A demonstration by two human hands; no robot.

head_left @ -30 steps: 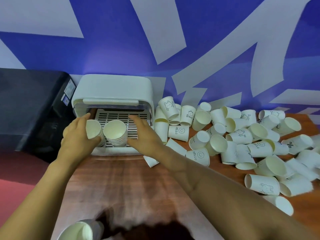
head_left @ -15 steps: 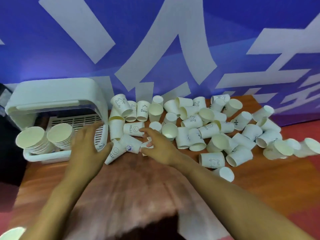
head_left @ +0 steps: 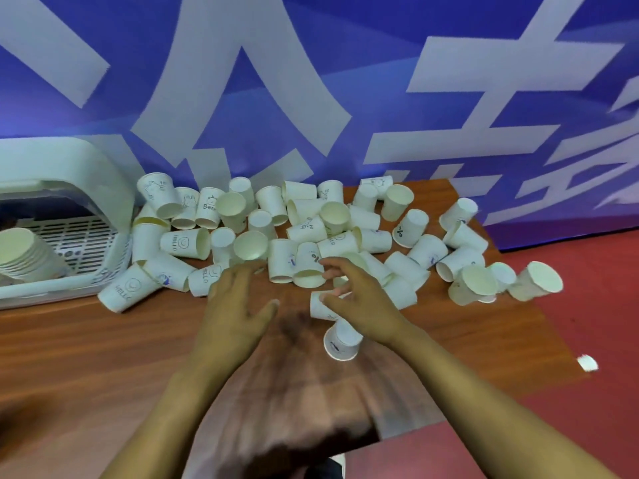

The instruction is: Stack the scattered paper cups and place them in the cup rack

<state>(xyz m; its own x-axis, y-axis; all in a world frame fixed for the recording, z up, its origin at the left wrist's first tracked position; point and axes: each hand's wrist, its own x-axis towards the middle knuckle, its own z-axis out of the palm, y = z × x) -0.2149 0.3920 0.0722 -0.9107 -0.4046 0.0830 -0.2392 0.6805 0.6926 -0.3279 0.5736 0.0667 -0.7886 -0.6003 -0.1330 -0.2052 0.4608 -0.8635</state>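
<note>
- My left hand (head_left: 235, 305) hovers spread and empty over the brown wooden bench (head_left: 86, 347).
- My right hand (head_left: 359, 302) pinches a small white paper cup (head_left: 320, 305) lying beside the scattered pile (head_left: 311, 229).
- The white slotted plastic cup rack (head_left: 69, 236), far left, holds stacked cups (head_left: 24, 254).

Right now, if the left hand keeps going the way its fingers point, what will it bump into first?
Probably the open-mouthed cup just past the left hand fingertips, at the near edge of the cup pile; depth is hard to judge, so the "HELLO" cup lying beside it might come first.
</note>
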